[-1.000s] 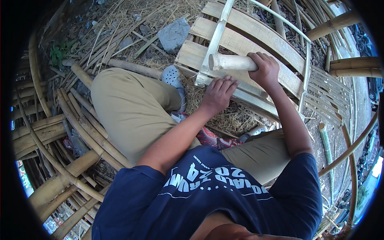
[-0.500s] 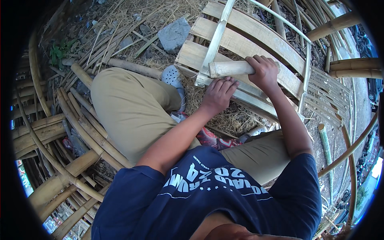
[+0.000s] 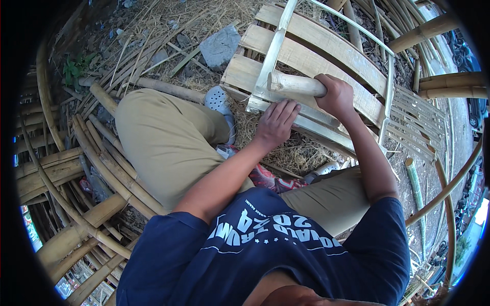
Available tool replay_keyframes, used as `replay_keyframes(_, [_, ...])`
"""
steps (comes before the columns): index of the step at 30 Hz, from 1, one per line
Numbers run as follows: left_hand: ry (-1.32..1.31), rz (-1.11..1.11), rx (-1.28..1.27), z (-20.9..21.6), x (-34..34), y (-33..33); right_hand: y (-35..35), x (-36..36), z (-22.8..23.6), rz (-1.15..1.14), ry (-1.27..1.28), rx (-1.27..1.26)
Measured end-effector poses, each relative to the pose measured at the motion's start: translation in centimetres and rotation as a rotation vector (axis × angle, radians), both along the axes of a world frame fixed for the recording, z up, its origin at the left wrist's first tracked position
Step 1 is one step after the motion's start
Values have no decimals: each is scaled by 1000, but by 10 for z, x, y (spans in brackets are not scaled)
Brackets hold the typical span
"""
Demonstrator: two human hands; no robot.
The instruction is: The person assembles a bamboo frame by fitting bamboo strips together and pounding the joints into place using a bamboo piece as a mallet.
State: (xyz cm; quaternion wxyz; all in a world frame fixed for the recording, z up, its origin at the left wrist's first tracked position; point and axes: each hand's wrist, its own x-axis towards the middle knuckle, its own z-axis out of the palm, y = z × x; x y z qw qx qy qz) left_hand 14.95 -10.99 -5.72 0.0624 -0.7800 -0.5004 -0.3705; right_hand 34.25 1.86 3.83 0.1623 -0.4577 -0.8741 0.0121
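Observation:
My right hand (image 3: 337,96) is closed around a short, thick, pale wooden stick (image 3: 296,84). The stick's blunt end points left, over a corner of a split-bamboo frame (image 3: 271,64). Below that end, my left hand (image 3: 278,121) grips the near bamboo strip (image 3: 319,125) of the frame, its fingers curled over the top edge and the thumb hidden. Inside the frame, wide wooden slats (image 3: 311,56) lie side by side with gaps between them.
A grey stone block (image 3: 219,47) lies left of the slats, near my shoe (image 3: 218,100). Bamboo poles (image 3: 109,163) are piled on the left. A slatted bamboo panel (image 3: 416,122) and a green bamboo pole (image 3: 417,188) lie on the right. Straw covers the ground.
The stick's left end has lifted slightly off the frame corner and tilted toward me. My left hand keeps its place on the strip, shifting slightly left in view.

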Motion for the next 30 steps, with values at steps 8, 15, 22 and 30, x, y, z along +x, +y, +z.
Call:
replay_keyframes(8, [12, 22, -3, -6, 0, -1, -4, 1, 19, 14, 74, -504])
replay_keyframes(15, [7, 2, -65, -3, 0, -1, -3, -3, 19, 33, 11, -554])
replay_keyframes(22, [6, -5, -93, -3, 1, -1, 5, 2, 20, -8, 247, -929])
replay_keyframes(30, [13, 20, -199, -20, 1, -6, -20, -6, 39, 52, -87, -757])
